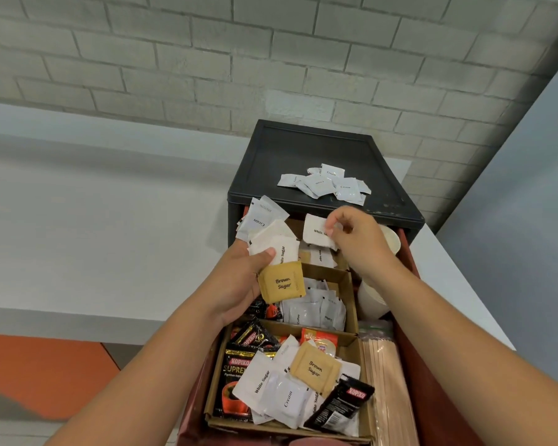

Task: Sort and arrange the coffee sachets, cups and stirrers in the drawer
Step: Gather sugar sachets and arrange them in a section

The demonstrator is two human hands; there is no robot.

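While sorting sits mid-way, White Sugar sachet (316, 234) hangs over back end of drawer (432, 403), right hand (351, 235) grip pinched on its edge. Left hand (240, 283), over drawer's left wall, grip clamped on mixed sachet fan (271, 236), Brown Sugar lowest. Cream pile (329, 185) behind drawer, on cabinet top (303, 146). Cups (369, 300), stirrers (387, 381) along drawer's right side. Next, likely: drop sachet into matching compartment; front compartment (239, 426) looks unsorted.

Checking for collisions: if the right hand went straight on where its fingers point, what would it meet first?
Probably the fan of white paper sachets gripped by the left hand; the right hand, pinching a white sugar sachet, points leftward at it. Depth is unclear.
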